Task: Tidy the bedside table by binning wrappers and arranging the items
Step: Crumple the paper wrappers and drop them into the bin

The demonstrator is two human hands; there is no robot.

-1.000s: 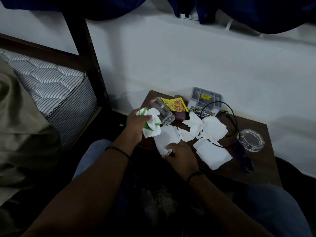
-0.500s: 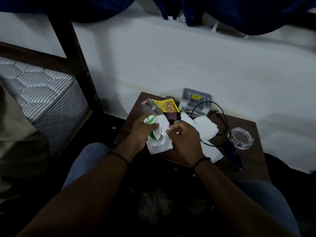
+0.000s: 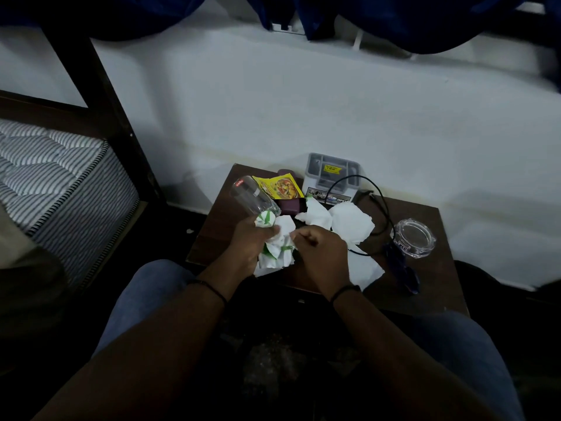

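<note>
My left hand (image 3: pixel 249 241) is closed around a crumpled bunch of white and green wrappers (image 3: pixel 277 249) over the front left of the brown bedside table (image 3: pixel 425 287). My right hand (image 3: pixel 321 253) sits right beside it with its fingers curled, pressing at the bunch; whether it grips paper I cannot tell. Loose white papers (image 3: pixel 349 223) lie just behind my hands. A clear drinking glass (image 3: pixel 252 197) lies on its side at the left, next to a yellow food sachet (image 3: pixel 280 186) and a dark maroon case (image 3: pixel 291 206).
A grey organiser box (image 3: pixel 332 177) stands at the table's back edge against the white wall. A black cable (image 3: pixel 376 208) loops toward a clear glass ashtray (image 3: pixel 414 237) and a dark blue object (image 3: pixel 405 273) on the right. A striped mattress (image 3: pixel 51 183) and dark bedpost stand left.
My right hand carried a white paper from the table's front up to my left hand and pressed it into the bunch. The camera view shifted slightly.
</note>
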